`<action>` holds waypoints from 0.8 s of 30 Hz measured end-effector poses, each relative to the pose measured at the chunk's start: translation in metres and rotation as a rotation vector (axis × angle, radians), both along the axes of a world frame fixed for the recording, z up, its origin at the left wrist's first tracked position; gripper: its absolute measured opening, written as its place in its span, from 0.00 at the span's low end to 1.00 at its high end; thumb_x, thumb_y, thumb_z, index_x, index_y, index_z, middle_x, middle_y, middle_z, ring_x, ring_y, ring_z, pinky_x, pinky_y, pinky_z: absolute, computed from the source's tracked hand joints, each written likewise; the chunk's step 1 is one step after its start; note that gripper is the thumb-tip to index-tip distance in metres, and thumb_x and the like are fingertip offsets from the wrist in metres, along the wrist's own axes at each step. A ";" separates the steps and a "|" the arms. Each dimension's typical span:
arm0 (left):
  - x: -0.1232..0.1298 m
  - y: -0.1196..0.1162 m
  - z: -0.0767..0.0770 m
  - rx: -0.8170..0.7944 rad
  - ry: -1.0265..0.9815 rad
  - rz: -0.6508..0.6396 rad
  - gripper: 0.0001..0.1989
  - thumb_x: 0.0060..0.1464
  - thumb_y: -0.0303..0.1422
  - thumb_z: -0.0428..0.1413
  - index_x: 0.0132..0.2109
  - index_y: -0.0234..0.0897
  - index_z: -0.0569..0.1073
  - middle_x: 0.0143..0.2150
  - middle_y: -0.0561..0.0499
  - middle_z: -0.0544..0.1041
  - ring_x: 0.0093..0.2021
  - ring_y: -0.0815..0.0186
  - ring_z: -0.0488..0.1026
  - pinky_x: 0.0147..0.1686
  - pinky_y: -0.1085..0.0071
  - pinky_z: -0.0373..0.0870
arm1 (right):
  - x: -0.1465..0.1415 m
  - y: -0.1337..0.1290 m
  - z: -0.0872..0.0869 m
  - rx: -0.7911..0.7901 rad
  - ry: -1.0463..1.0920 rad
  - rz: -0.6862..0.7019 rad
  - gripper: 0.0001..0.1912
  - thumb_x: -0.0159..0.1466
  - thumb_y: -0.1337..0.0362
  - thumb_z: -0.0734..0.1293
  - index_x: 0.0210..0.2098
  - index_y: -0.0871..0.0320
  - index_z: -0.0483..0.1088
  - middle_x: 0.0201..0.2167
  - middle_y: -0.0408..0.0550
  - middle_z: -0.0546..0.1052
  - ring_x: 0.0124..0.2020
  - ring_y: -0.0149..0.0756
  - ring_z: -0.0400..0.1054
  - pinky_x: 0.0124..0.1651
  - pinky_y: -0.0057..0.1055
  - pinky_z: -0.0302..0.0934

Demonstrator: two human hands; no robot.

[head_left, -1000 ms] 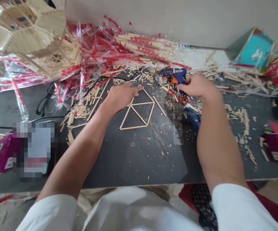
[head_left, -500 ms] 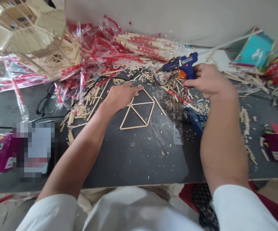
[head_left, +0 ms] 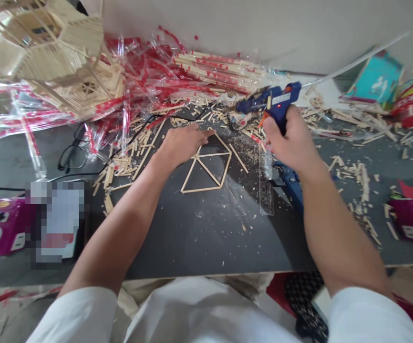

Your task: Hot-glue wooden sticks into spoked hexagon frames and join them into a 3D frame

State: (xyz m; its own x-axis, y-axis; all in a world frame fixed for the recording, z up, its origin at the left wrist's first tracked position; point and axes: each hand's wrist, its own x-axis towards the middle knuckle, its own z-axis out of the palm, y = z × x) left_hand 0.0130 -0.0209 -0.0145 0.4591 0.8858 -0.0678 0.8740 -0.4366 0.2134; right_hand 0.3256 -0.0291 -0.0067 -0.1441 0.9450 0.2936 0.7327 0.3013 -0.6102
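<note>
Gripping a blue-and-orange hot glue gun (head_left: 276, 101) in a closed fist, the right hand (head_left: 288, 138) holds it above the far side of a black-topped work table (head_left: 199, 238). The left hand (head_left: 183, 143) lies open and flat, its fingers touching a trapezoid frame of thin wooden sticks (head_left: 210, 154) near the table's middle. Far left, a large model built of wooden sticks (head_left: 63, 62) stands above crumpled red-printed plastic wrap (head_left: 145, 66). Right of the frame, a clear plastic ruler (head_left: 266, 190) lies beside a second blue glue gun (head_left: 288, 183), among scattered stick offcuts (head_left: 362, 181).
</note>
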 end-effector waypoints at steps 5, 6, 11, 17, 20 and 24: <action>-0.002 0.002 -0.005 0.012 -0.029 -0.001 0.26 0.83 0.38 0.49 0.79 0.57 0.75 0.61 0.40 0.83 0.57 0.49 0.85 0.49 0.61 0.76 | -0.010 -0.023 -0.027 0.025 -0.221 0.019 0.29 0.77 0.39 0.66 0.62 0.55 0.74 0.34 0.54 0.79 0.37 0.56 0.78 0.41 0.48 0.72; -0.002 0.002 -0.006 0.015 -0.031 -0.001 0.26 0.83 0.38 0.49 0.80 0.57 0.74 0.61 0.41 0.83 0.57 0.49 0.85 0.49 0.61 0.76 | -0.014 -0.026 -0.031 0.029 -0.237 0.031 0.28 0.77 0.40 0.65 0.62 0.56 0.74 0.36 0.57 0.80 0.39 0.59 0.80 0.43 0.50 0.73; -0.001 0.001 -0.005 0.018 -0.021 0.008 0.26 0.82 0.38 0.49 0.80 0.57 0.74 0.62 0.41 0.84 0.57 0.50 0.84 0.49 0.62 0.76 | -0.026 -0.031 -0.042 0.021 -0.299 0.047 0.24 0.77 0.45 0.64 0.58 0.58 0.74 0.46 0.65 0.83 0.48 0.66 0.81 0.50 0.57 0.76; -0.001 0.001 -0.005 0.017 -0.028 0.005 0.26 0.82 0.39 0.50 0.80 0.57 0.74 0.62 0.41 0.83 0.57 0.49 0.84 0.49 0.61 0.75 | -0.030 -0.032 -0.053 0.013 -0.326 0.078 0.22 0.78 0.46 0.65 0.59 0.57 0.73 0.51 0.66 0.82 0.54 0.69 0.80 0.57 0.63 0.75; -0.002 0.002 -0.007 0.017 -0.035 0.006 0.27 0.82 0.39 0.49 0.80 0.58 0.74 0.62 0.41 0.83 0.57 0.50 0.84 0.50 0.61 0.76 | -0.032 -0.033 -0.054 0.028 -0.311 0.083 0.23 0.79 0.47 0.64 0.62 0.57 0.72 0.53 0.66 0.82 0.56 0.70 0.79 0.58 0.64 0.74; -0.002 0.001 -0.006 0.018 -0.030 0.011 0.27 0.81 0.39 0.49 0.79 0.58 0.74 0.62 0.41 0.83 0.56 0.48 0.84 0.50 0.60 0.76 | -0.034 -0.033 -0.056 -0.002 -0.310 0.074 0.26 0.79 0.45 0.62 0.62 0.58 0.72 0.52 0.68 0.82 0.54 0.70 0.79 0.57 0.65 0.74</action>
State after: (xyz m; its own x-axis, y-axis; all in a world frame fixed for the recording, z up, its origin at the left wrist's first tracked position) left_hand 0.0114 -0.0200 -0.0208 0.4509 0.8918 -0.0380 0.8721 -0.4310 0.2317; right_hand 0.2919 -0.0617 -0.0623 -0.2948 0.9291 0.2233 0.8600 0.3598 -0.3618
